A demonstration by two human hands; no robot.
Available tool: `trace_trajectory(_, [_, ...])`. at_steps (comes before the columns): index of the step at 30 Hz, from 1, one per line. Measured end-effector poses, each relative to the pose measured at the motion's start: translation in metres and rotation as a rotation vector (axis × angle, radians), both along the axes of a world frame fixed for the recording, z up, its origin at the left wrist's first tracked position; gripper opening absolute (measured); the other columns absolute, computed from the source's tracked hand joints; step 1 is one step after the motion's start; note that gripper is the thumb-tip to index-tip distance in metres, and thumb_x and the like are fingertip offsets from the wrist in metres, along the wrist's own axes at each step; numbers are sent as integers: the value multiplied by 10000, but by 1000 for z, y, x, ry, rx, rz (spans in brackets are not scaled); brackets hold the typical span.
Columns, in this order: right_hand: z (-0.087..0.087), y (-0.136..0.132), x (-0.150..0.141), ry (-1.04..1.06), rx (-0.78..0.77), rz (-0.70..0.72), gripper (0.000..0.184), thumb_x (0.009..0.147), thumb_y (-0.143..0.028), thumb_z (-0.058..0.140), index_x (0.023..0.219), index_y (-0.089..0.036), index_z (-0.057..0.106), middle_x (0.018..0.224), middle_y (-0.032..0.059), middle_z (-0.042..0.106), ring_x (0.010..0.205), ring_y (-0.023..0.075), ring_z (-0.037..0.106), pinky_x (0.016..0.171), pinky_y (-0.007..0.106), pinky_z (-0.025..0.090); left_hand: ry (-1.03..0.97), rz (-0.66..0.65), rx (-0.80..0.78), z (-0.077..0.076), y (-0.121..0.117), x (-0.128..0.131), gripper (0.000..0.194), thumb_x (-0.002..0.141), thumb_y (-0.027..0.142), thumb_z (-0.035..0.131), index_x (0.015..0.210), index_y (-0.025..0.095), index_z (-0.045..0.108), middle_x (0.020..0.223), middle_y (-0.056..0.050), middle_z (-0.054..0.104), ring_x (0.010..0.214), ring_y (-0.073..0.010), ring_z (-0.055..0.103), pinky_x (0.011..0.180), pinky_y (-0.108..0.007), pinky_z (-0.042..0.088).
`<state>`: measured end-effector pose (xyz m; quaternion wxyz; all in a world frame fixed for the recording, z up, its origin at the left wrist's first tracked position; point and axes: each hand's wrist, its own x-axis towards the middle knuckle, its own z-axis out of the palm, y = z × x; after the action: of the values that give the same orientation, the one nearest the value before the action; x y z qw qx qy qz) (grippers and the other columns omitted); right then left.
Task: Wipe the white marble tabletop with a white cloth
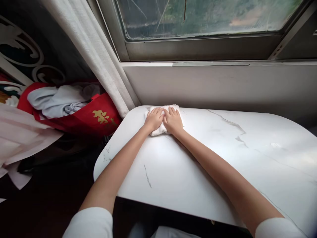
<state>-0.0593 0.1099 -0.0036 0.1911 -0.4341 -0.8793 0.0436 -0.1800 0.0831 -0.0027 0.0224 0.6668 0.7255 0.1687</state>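
Folded white cloth [158, 133] under both palms, near the marble-patterned table's [198, 175] window-side edge.
Left hand [154, 120] and right hand [173, 122] lie flat, fingers extended, slightly spread; apply even pressure (bunching would likely reduce contact).

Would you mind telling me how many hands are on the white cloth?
2. The left hand lies on the left part of the cloth, and the right hand lies beside it, on the right part.
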Motion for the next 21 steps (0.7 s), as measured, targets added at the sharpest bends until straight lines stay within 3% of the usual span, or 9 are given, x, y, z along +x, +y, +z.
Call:
trace_trajectory(4, [2, -50, 6, 3, -75, 45, 516, 953, -233, 272, 1433, -73, 373, 1506, 180, 338, 1415, 275, 236, 1128, 478, 166, 14, -46, -13, -1, -48, -2, 464, 965, 294, 278, 1394, 181, 415, 1490, -69, 397, 1381, -203, 312, 1148, -410, 211])
trace_trajectory(9, [7, -122, 18, 55, -214, 114, 564, 919, -230, 317, 1456, -58, 331, 1536, 178, 268, 1441, 275, 141, 1158, 480, 84, 13, -109, -31, 3, -124, 1, 502, 968, 334, 237, 1411, 160, 397, 1495, -70, 388, 1389, -196, 295, 1152, -388, 208])
trace_trajectory(15, [16, -197, 12, 130, -354, 295, 638, 897, -304, 410, 1472, -55, 290, 1554, 177, 206, 1451, 275, 54, 1162, 502, 54, -1, -108, -60, 8, -213, -17, 521, 975, 394, 211, 1424, 190, 380, 1489, -79, 394, 1387, -228, 300, 1138, -440, 245])
trace_trajectory(18, [21, -217, -3, 142, -421, 358, 666, 895, -316, 426, 1474, -31, 264, 1555, 200, 182, 1450, 287, 30, 1156, 514, 33, -14, -109, -62, 8, -235, -37, 519, 977, 415, 221, 1423, 199, 377, 1482, -78, 402, 1380, -241, 311, 1135, -463, 253])
trace_trajectory(21, [25, -219, -19, 153, -446, 369, 669, 892, -309, 434, 1474, -29, 258, 1551, 217, 187, 1447, 307, 31, 1148, 524, 30, -39, -111, -49, 7, -235, -56, 512, 975, 424, 233, 1403, 201, 402, 1472, -75, 415, 1367, -235, 333, 1140, -451, 254])
